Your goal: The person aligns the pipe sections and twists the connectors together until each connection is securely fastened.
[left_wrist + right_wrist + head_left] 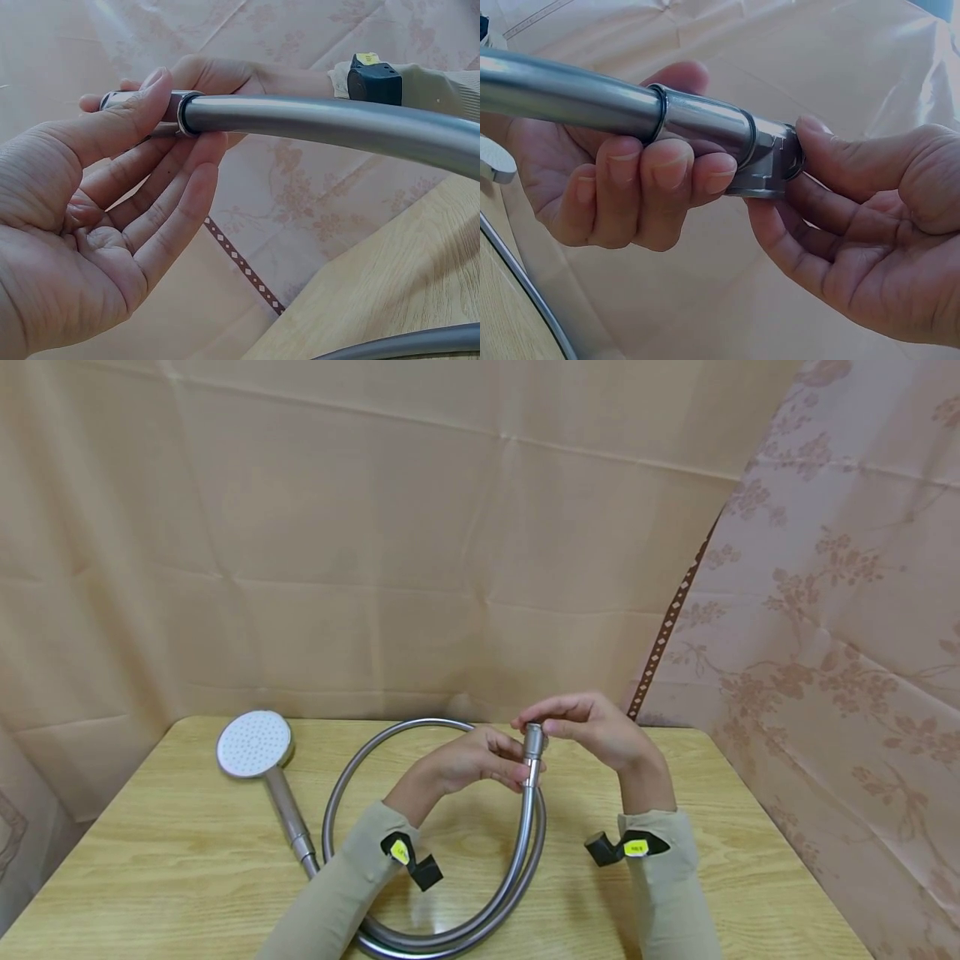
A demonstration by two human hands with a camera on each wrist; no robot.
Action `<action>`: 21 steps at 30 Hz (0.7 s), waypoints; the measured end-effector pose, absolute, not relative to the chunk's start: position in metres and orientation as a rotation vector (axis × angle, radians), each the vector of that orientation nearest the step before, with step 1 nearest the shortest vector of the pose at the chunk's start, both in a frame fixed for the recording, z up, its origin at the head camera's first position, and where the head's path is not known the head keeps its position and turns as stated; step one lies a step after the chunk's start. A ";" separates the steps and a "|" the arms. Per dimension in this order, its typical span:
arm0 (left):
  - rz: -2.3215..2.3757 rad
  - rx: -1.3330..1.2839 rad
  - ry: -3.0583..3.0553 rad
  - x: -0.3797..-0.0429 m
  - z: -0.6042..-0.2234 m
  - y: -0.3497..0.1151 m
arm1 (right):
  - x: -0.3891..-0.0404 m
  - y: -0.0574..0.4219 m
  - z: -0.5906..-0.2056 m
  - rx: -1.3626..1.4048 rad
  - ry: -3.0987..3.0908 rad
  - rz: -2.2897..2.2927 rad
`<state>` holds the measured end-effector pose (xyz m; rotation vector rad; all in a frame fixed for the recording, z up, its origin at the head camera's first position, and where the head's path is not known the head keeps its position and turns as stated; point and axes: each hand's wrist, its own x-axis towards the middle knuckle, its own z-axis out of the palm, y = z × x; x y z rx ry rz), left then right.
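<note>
A silver shower hose (522, 843) rises from its coil on the table to an upright end between both hands. My left hand (480, 760) grips the shiny metal collar (705, 124) at that end, fingers curled beneath and thumb on top. At the tip sits a grey metal fitting (769, 165) with a raised, stepped side. My right hand (603, 735) pinches this fitting between thumb and fingers. Part of the fitting is hidden behind the fingers in the left wrist view. The round shower head (255, 743) with its white face lies at the left, its handle running down to the hose.
The hose loops lie on a light wooden table (720, 827), passing below the left forearm. A beige cloth (375, 527) hangs behind the table. Floral fabric (847, 652) with a dark patterned edge hangs along the right side.
</note>
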<state>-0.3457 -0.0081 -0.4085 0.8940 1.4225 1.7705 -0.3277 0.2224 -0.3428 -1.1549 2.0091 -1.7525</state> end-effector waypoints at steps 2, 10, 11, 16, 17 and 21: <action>1.768 0.891 1.428 -0.345 -0.408 -0.008 | -0.327 0.222 -0.343 -1.130 2.027 -1.756; 1.758 0.920 1.437 -0.344 -0.406 -0.009 | -0.327 0.220 -0.342 -1.101 2.056 -1.770; 1.755 0.926 1.437 -0.344 -0.406 -0.009 | -0.327 0.220 -0.343 -1.104 2.056 -1.771; 1.752 0.932 1.435 -0.345 -0.406 -0.009 | -0.326 0.222 -0.343 -1.092 2.076 -1.758; 1.754 0.931 1.434 -0.345 -0.406 -0.009 | -0.326 0.222 -0.342 -1.094 2.079 -1.752; 1.760 0.928 1.431 -0.345 -0.406 -0.009 | -0.326 0.223 -0.342 -1.123 2.081 -1.735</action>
